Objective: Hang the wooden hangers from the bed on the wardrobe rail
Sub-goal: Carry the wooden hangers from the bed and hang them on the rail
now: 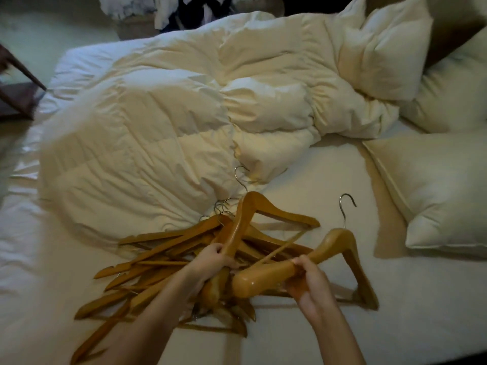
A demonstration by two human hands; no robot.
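A pile of several wooden hangers (158,262) with metal hooks lies on the white bed sheet (303,338) near the front edge. My left hand (214,259) grips one arm of a wooden hanger (243,219) that stands tilted above the pile, its hook against the duvet. My right hand (307,281) holds another wooden hanger (340,243) by its left arm, to the right of the pile, hook pointing away from me. No wardrobe rail is in view.
A rumpled cream duvet (163,122) covers the middle and left of the bed. Several pillows (434,185) lie at the right. A dark wooden frame (21,75) stands at the far left, and clothes (171,11) hang beyond the bed.
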